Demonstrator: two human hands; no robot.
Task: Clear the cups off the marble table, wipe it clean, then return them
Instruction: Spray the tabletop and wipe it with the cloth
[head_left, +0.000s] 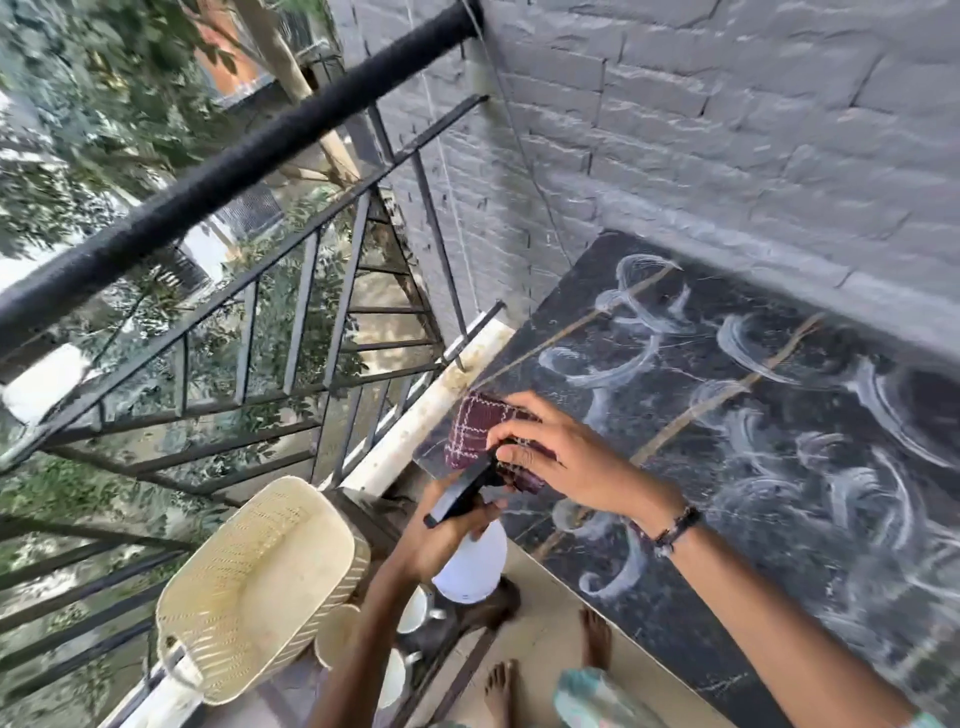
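There is just one camera, worn on the person's head. It looks forward and down, and the picture sits tilted. The bench (753, 467) is close, on the right, against the wall (727, 130). The railing (234, 171) runs across the left, with trees (104, 104) far below. Both hands show near the bottom.

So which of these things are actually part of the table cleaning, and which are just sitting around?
Part of the job:
marble table, smeared with streaks
checked cloth in the right hand
spray bottle in the left hand
cups, set below beside the table

Just there:
cream basket
black railing
grey brick wall
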